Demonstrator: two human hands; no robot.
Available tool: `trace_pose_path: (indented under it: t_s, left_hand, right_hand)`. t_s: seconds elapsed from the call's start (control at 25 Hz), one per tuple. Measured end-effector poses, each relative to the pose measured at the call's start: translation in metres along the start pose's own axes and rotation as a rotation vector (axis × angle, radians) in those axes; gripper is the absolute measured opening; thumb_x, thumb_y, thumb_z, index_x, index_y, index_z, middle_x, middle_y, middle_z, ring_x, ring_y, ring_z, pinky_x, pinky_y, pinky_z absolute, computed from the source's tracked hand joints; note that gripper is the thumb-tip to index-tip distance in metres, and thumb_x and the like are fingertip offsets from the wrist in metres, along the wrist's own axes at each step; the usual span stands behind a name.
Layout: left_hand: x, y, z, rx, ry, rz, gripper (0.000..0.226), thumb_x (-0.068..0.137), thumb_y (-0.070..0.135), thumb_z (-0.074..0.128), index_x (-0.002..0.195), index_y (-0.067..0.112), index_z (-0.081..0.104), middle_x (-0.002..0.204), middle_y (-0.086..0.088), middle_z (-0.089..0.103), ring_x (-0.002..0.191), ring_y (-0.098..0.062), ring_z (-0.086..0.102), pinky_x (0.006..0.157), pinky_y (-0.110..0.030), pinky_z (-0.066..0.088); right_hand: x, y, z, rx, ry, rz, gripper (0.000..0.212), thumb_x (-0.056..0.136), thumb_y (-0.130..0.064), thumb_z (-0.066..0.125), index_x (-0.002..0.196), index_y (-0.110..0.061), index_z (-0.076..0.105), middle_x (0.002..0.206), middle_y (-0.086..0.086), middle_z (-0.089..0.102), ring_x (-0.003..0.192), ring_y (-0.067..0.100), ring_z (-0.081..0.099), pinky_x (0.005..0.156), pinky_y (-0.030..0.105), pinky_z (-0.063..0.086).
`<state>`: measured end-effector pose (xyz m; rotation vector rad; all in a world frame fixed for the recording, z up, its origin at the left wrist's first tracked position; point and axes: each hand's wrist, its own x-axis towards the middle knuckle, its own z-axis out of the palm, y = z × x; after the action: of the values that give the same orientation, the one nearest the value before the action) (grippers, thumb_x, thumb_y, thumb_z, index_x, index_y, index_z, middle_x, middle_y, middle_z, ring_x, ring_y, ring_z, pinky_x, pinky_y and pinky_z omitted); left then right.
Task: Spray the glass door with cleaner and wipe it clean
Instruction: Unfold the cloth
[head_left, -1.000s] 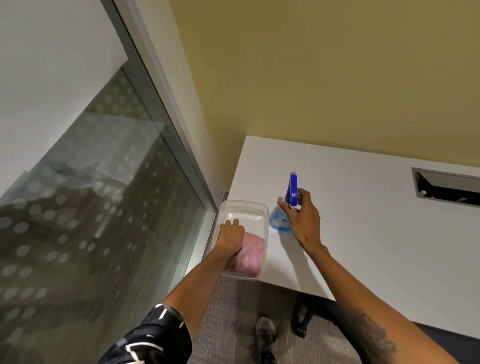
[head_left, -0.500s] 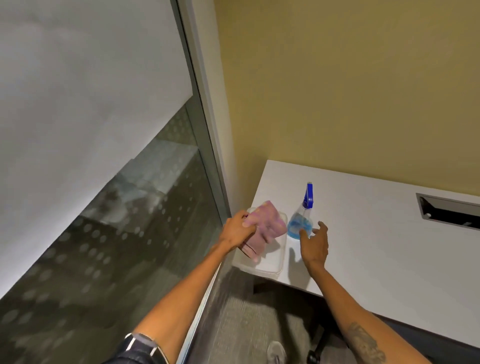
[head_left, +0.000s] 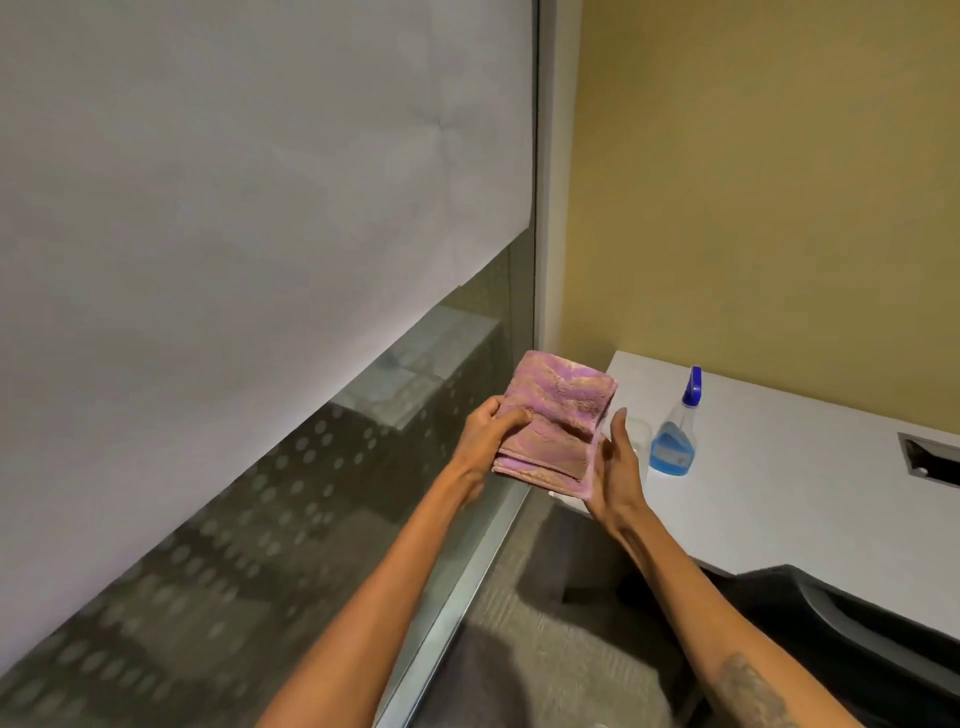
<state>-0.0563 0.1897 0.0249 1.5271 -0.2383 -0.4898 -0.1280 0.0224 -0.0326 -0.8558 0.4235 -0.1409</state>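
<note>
A folded pink cloth (head_left: 558, 421) is held up in front of me, between the glass and the desk. My left hand (head_left: 485, 441) grips its left edge with the thumb on top. My right hand (head_left: 618, 473) supports its right and lower edge with fingers spread along it. The glass door (head_left: 322, 499) fills the left side; its upper part is frosted white, its lower part clear with a dotted pattern. A spray bottle (head_left: 675, 431) with blue liquid and a blue trigger head stands upright on the white desk (head_left: 789, 493), just right of my right hand.
A clear plastic container (head_left: 638, 434) sits at the desk's left corner, mostly hidden behind my right hand. A cable cutout (head_left: 930, 460) is at the desk's right edge. A dark chair (head_left: 831, 623) stands below the desk. The yellow wall (head_left: 753, 197) rises behind.
My left hand lifted the pink cloth out of the container and raised it. My right hand let go of the spray bottle and came over to hold the cloth. The view tilted upward.
</note>
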Motion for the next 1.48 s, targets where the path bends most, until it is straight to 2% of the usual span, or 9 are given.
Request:
trace_pose_path:
  t_s: [0.24,0.4,0.56,0.8,0.96,1.12,1.2,1.32,1.48]
  left_hand:
    - [-0.096,0.012,-0.057,0.024,0.12,0.019,0.032,0.091,0.023,0.071,0.117,0.008,0.061,0.087,-0.003,0.067,0.061,-0.005,0.067,0.06,-0.02,0.054]
    - [-0.16,0.026,-0.082,0.073,0.15,0.066,0.05,0.081,0.033,0.074,0.125,0.014,0.06,0.096,-0.009,0.071,0.071,-0.015,0.069,0.065,-0.024,0.058]
    - [-0.247,0.04,-0.097,0.023,0.22,0.144,0.068,0.075,0.041,0.077,0.135,0.013,0.058,0.113,-0.012,0.072,0.087,-0.02,0.073,0.073,-0.026,0.059]
    - [-0.388,0.038,-0.105,-0.457,0.495,0.283,0.045,0.081,0.043,0.079,0.116,0.015,0.069,0.091,0.004,0.078,0.08,-0.01,0.069,0.077,-0.03,0.053]
    - [-0.477,0.043,-0.127,-0.381,0.569,0.352,0.023,0.089,0.026,0.075,0.11,0.018,0.07,0.083,0.008,0.079,0.072,-0.006,0.074,0.087,-0.035,0.058]
    - [-0.569,0.069,-0.162,-0.279,0.691,0.399,0.012,0.093,0.02,0.073,0.105,0.019,0.074,0.089,0.005,0.079,0.079,-0.012,0.072,0.077,-0.029,0.059]
    - [-0.615,0.085,-0.182,-0.225,0.705,0.435,0.012,0.093,0.019,0.073,0.105,0.017,0.076,0.093,0.0,0.078,0.081,-0.015,0.07,0.075,-0.027,0.058]
    - [-0.685,0.115,-0.214,-0.171,0.698,0.489,0.009,0.086,0.019,0.074,0.093,0.016,0.08,0.093,-0.006,0.078,0.081,-0.017,0.071,0.075,-0.027,0.06]
    - [-0.762,0.14,-0.258,-0.145,0.748,0.56,0.015,0.094,0.014,0.069,0.087,0.018,0.081,0.09,-0.006,0.077,0.08,-0.018,0.07,0.081,-0.032,0.059]
  right_hand:
    - [-0.077,0.026,0.071,0.018,-0.234,0.013,0.059,0.093,-0.059,0.053,0.121,-0.013,0.076,0.123,0.023,0.073,0.109,0.04,0.073,0.09,0.056,0.062]
    - [-0.129,0.04,0.105,0.005,-0.332,0.028,0.09,0.071,-0.06,0.086,0.141,-0.009,0.06,0.133,0.025,0.067,0.12,0.044,0.066,0.101,0.059,0.055]
    - [-0.193,0.056,0.142,0.119,-0.428,0.081,0.059,0.103,-0.045,0.051,0.147,-0.007,0.053,0.129,0.024,0.069,0.115,0.042,0.069,0.098,0.055,0.057]
    - [-0.311,0.09,0.208,0.373,-0.584,0.101,0.053,0.102,-0.049,0.052,0.14,-0.013,0.063,0.137,0.02,0.066,0.127,0.041,0.063,0.11,0.062,0.047]
    - [-0.378,0.116,0.247,0.344,-0.711,0.072,0.041,0.109,-0.041,0.045,0.135,-0.014,0.06,0.154,0.021,0.051,0.143,0.043,0.048,0.116,0.063,0.04]
    - [-0.431,0.133,0.275,0.336,-0.787,0.188,0.077,0.1,-0.071,0.033,0.12,-0.008,0.071,0.149,0.023,0.056,0.136,0.043,0.055,0.108,0.063,0.049]
    - [-0.452,0.137,0.286,0.326,-0.859,0.285,0.093,0.091,-0.083,0.035,0.131,-0.006,0.068,0.146,0.022,0.06,0.13,0.041,0.062,0.099,0.06,0.056]
    - [-0.499,0.149,0.321,0.233,-1.152,0.351,0.102,0.085,-0.077,0.059,0.156,-0.006,0.041,0.162,0.024,0.038,0.149,0.043,0.04,0.118,0.064,0.036]
    - [-0.575,0.193,0.371,0.252,-1.336,0.332,0.103,0.074,-0.058,0.084,0.153,-0.004,0.045,0.159,0.023,0.044,0.148,0.039,0.042,0.121,0.059,0.034]
